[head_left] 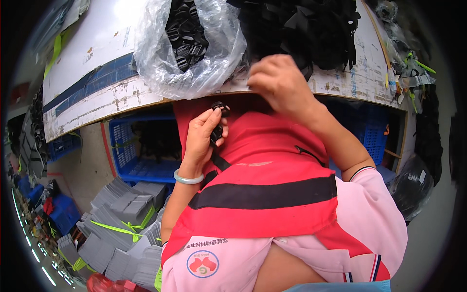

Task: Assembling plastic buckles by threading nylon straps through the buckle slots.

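Note:
My left hand (202,134), with a pale bangle at the wrist, is closed around black plastic buckles (221,108). Thumb and fingertips pinch the upper one, and another black piece shows lower in the fingers. A black strap (220,161) hangs below this hand against the red apron. My right hand (278,82) is raised over the table edge, its fingers bent and smeared by motion; whether it holds anything does not show. Just beyond it lies a heap of black straps (301,29). A clear plastic bag (219,58) full of black slide buckles (187,36) stands left of the heap.
The worn white table (97,92) has a bent front edge before me. Blue crates (124,146) stand beneath it. Grey flat sheets (116,209), tied with green bands, are stacked at lower left. A dark plastic bag (413,187) sits at the right.

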`<state>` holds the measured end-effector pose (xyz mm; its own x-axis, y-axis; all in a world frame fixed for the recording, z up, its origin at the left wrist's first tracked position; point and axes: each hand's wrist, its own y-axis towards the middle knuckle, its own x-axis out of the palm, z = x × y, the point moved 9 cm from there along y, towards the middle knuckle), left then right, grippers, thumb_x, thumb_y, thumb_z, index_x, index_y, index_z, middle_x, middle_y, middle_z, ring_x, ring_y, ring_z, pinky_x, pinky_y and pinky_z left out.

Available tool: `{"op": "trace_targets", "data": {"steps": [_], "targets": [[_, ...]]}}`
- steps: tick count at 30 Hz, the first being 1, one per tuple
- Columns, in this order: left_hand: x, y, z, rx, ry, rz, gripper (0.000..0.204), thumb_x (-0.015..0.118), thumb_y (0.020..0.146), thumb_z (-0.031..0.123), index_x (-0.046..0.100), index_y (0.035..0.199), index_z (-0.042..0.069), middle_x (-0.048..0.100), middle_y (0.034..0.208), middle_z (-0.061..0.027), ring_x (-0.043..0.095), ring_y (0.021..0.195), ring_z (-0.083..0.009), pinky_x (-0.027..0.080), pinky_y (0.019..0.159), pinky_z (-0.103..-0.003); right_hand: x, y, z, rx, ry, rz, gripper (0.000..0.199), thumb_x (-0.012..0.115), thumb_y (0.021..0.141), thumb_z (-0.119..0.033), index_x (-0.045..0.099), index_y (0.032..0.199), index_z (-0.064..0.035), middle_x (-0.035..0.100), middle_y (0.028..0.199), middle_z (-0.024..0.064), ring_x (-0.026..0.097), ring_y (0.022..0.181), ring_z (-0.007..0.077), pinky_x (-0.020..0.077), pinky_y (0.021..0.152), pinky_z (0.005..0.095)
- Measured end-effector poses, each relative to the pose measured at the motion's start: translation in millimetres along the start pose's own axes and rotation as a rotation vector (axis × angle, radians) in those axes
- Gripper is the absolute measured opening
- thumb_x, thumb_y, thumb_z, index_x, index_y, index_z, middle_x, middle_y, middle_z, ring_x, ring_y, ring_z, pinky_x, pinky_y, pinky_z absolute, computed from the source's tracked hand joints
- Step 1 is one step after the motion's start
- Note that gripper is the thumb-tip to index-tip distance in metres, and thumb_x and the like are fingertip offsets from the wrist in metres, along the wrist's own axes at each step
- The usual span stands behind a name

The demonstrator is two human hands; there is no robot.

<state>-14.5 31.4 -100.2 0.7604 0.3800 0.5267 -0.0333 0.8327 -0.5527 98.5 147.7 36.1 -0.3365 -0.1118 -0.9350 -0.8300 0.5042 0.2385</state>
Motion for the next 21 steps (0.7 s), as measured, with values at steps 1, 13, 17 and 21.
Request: {"op": "trace_targets", "data": {"steps": [1,13,17,21], "targets": [[1,-2,2,0.000,-0.001,0.015,0.027,0.058,0.097,0.026,0.062,0.106,0.000,0.059,0.069,-0.0019,0.052,0.055,-0.0083,0.037,0.041,-0.019,8,-3,-18,-0.028,0.161,-0.142,0.023,0.068,0.077,-0.015,0.067,0.100,-0.0105,0.064,0.096,0.0025,0.060,0.097,0.0221,0.0454,0.084,0.0336],[5,-18,37,0.344,0.364,0.118,0.018,0.065,0.092,0.009,0.069,0.106,-0.002,0.063,0.071,-0.0015,0.049,0.052,-0.0040,0.036,0.046,-0.018,84,-41,-31,0.863,1.599,-0.301,0.019,0.058,0.096,-0.018,0.059,0.090,-0.0004,0.060,0.065,0.0029,0.053,0.048,0.0066,0.0418,0.040,0.0211],[12,-24,61,0.677,0.633,0.200,0.014,0.067,0.088,0.003,0.069,0.100,-0.004,0.062,0.073,-0.0013,0.053,0.061,-0.0060,0.040,0.054,-0.019,88,-41,-31,0.875,1.698,-0.176,0.019,0.059,0.096,-0.020,0.059,0.093,-0.0011,0.062,0.067,0.0040,0.055,0.047,0.0074,0.0440,0.040,0.0204],[27,-33,68,0.851,0.878,0.167,0.015,0.069,0.081,-0.002,0.067,0.096,-0.003,0.057,0.070,-0.0087,0.053,0.060,-0.0145,0.042,0.055,-0.026,89,-37,-26,0.875,1.742,-0.138,0.018,0.061,0.095,-0.020,0.058,0.095,-0.0014,0.062,0.067,0.0039,0.055,0.048,0.0067,0.0448,0.040,0.0207]]}}
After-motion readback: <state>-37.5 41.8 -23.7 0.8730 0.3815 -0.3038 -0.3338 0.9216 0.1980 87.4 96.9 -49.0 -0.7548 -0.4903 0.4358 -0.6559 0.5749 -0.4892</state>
